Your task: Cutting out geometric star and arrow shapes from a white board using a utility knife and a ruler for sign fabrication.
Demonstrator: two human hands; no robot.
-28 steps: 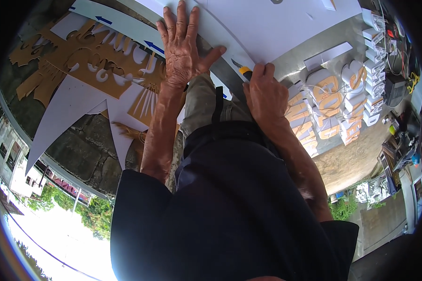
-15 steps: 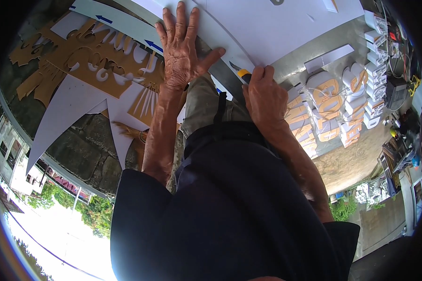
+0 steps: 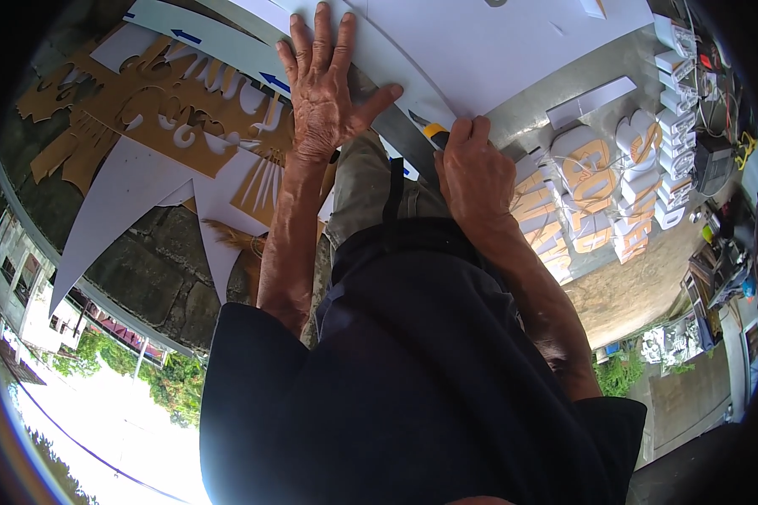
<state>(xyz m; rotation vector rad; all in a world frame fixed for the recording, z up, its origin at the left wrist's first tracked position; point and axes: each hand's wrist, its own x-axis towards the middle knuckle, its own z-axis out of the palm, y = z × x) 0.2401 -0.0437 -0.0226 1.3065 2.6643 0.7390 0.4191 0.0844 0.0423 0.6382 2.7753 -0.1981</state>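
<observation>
My left hand [image 3: 324,93] lies flat with fingers spread on a long white curved strip [image 3: 370,63] that lies along the edge of a big white sheet [image 3: 497,46]. My right hand [image 3: 473,172] is closed around a yellow-handled utility knife [image 3: 429,130]. Its blade points up toward the near edge of the strip, just right of my left thumb. Both forearms come up from my dark shirt.
Brown cut-out letter stencils [image 3: 156,109] and white pointed offcuts [image 3: 118,194] lie at the left on stone ground. Several white and orange raised letters [image 3: 598,185] are stacked at the right. Tools and wires [image 3: 716,126] crowd the far right.
My right hand with the knife has shifted slightly up toward the strip's edge. My left hand stays pressed flat in the same spot.
</observation>
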